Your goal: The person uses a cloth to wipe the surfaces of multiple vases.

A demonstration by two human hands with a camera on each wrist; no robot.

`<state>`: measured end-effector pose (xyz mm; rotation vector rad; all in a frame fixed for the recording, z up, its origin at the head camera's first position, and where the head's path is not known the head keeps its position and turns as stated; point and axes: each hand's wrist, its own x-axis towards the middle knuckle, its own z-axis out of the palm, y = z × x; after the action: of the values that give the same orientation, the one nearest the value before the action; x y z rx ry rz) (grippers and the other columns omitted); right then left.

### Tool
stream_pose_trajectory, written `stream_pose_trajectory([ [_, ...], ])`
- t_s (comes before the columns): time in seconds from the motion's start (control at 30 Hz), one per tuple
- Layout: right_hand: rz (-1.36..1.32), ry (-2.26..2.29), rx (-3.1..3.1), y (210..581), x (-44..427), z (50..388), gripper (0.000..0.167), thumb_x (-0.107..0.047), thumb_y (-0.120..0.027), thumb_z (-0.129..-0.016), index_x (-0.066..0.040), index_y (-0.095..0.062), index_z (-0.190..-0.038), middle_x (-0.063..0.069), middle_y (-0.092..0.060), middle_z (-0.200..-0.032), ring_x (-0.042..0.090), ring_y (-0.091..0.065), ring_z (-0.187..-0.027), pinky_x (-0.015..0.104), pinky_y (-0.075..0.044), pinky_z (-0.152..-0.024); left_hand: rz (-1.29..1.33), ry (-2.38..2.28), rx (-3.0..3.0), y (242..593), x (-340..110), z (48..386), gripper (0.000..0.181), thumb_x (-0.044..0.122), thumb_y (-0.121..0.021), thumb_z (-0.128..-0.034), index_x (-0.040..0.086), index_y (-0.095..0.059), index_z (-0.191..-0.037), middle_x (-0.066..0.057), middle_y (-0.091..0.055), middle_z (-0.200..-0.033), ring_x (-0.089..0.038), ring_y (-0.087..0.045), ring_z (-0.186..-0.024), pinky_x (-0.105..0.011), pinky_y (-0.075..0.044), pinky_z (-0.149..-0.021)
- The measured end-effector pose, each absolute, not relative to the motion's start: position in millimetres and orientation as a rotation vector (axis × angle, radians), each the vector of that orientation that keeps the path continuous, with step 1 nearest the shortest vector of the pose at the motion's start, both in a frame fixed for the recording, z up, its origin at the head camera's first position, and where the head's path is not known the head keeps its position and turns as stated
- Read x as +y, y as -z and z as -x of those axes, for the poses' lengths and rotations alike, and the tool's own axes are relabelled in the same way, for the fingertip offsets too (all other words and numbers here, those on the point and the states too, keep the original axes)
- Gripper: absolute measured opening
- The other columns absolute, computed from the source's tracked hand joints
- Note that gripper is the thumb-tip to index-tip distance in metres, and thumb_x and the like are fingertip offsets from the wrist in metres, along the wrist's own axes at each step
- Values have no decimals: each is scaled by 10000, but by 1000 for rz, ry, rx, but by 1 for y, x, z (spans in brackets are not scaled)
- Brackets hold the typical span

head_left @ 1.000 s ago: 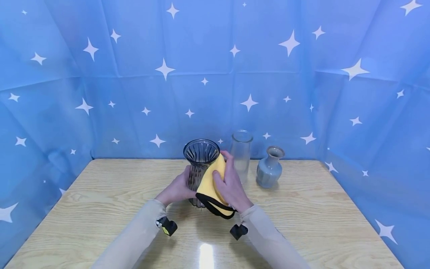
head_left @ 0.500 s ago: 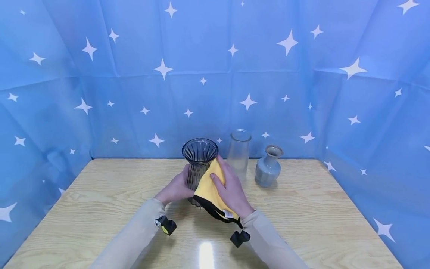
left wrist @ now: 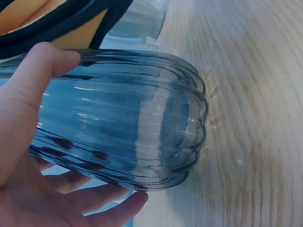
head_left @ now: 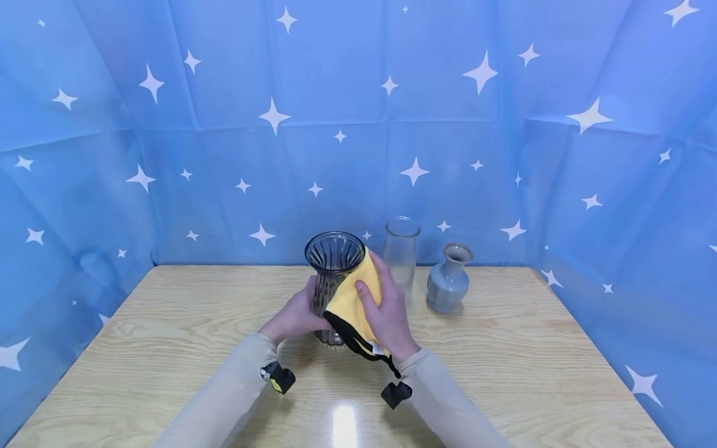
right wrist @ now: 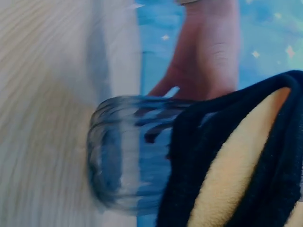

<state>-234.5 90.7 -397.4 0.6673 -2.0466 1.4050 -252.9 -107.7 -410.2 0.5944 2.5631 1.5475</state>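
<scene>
A dark, ribbed glass vase stands upright on the table, its wide rim facing up. My left hand grips its left side, thumb in front and fingers curled behind, as the left wrist view shows through the glass. My right hand holds a folded yellow cloth with black edging against the vase's right side, just below the rim. In the right wrist view the cloth covers the upper part of the vase, and the right hand's fingers are hidden.
Right behind the right hand stands a tall clear glass vase. A small blue-grey vase with a narrow neck is farther right. The wooden table ends at a blue star-patterned curtain.
My right hand has shifted slightly with the cloth along the vase's right side, and the cloth's lower edge hangs differently. The left hand and the vase stay in place.
</scene>
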Motion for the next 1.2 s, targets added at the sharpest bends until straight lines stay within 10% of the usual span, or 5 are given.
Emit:
stream_pose_trajectory([
  [0.4, -727, -1197, -2245, 416, 94, 224, 591, -145, -605, -953, -100, -366, -1492, 156, -558, -1237, 234, -565, -943, 413, -502, -761, -597, -1556, 2562, 413, -108, 255, 917, 208, -893, -663, 30, -326, -1361, -143, -546, -1235, -261, -530, -1135, -440, -395, -1021],
  [0.63, -633, -1296, -2440, 429, 100, 213, 565, -176, -570, -978, -47, -355, -1485, 219, -484, -1299, 358, -507, -1168, 531, -427, -958, -582, -1590, 2545, 415, -107, 255, 808, 131, -837, -675, 28, -352, -1314, -132, -568, -1194, -256, -556, -1094, -436, -433, -984],
  [1.2, -553, -1315, -2725, 437, 110, 215, 525, -132, -563, -958, 103, -404, -1399, 287, -529, -1224, 385, -545, -1062, 516, -451, -896, -602, -1572, 2575, 415, -108, 254, 788, 154, -859, -677, 34, -376, -1289, -133, -593, -1161, -268, -567, -1082, -452, -435, -979],
])
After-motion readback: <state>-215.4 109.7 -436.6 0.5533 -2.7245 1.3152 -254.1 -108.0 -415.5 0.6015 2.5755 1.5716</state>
